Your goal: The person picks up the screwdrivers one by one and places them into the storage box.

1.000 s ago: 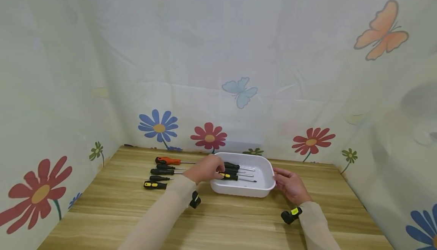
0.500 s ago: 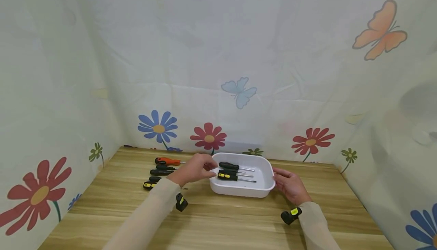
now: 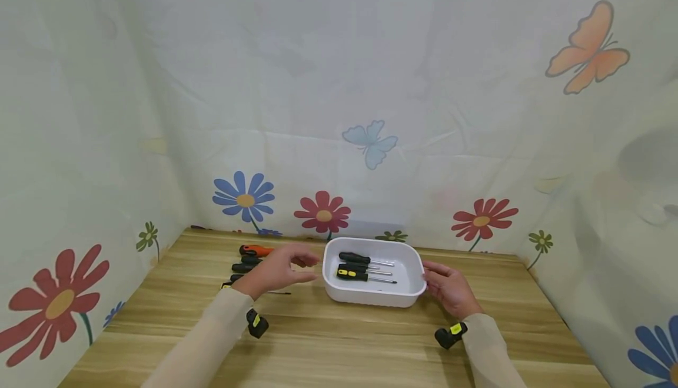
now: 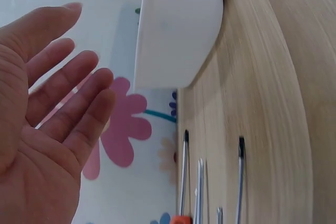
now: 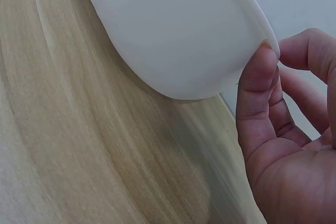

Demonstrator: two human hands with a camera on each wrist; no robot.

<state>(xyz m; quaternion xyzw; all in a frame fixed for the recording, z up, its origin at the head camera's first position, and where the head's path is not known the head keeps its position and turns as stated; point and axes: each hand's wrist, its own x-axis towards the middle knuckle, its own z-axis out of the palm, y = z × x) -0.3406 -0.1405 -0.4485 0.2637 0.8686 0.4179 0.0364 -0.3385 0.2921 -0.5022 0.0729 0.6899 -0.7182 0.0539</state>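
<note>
My left hand [image 3: 276, 271] hovers over the screwdrivers left of the box, its fingers loosely extended and holding nothing. My right hand [image 3: 450, 289] pinches the right rim of a white plastic box [image 3: 371, 297], thumb against the outer wall in the right wrist view. Inside the box lie several screwdrivers, among them a black-handled screwdriver [image 3: 354, 257] and a black-and-yellow screwdriver [image 3: 352, 275], shafts pointing right. On the table, an orange-handled screwdriver [image 3: 255, 251] lies at the back of a row with several dark-handled ones. My left hand and sleeve partly hide that row; the left wrist view shows their metal shafts [image 4: 240, 177].
The wood-grain table [image 3: 339, 347] is enclosed by pale sheeting [image 3: 296, 111] printed with flowers and butterflies. The box stands near the back sheet. Each wrist carries a small black camera, such as the right wrist's camera [image 3: 450, 336].
My left hand has left the box, where it was over the black-and-yellow screwdriver, and moved left over the row on the table. The right hand stays at the box rim.
</note>
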